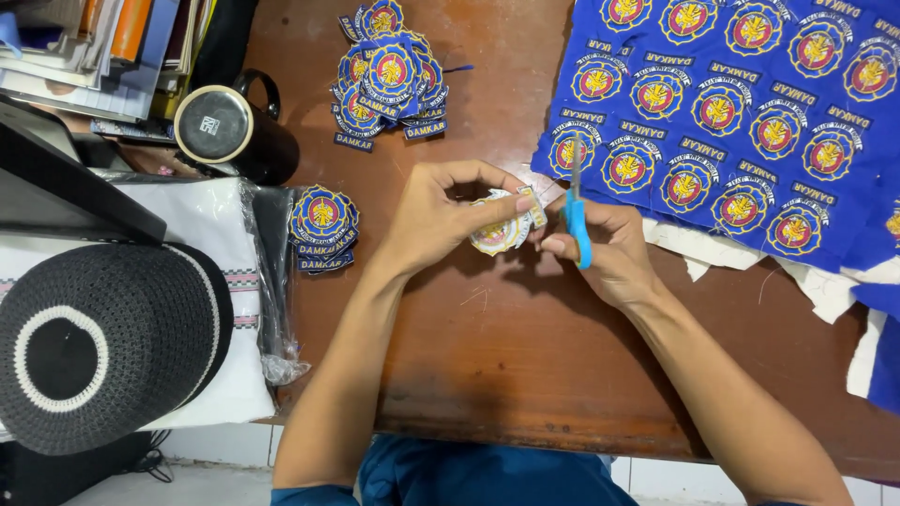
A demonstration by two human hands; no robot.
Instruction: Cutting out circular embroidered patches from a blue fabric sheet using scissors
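Near the middle of the wooden table, the left hand pinches a round embroidered patch between thumb and fingers, its pale back turned up, while the right hand is closed around blue-handled scissors whose blades point toward the far edge, just beside the patch. A blue sheet of uncut patches covers the far right corner, and two piles of cut patches lie toward the far edge and the left, near a black mug and a black knitted cap.
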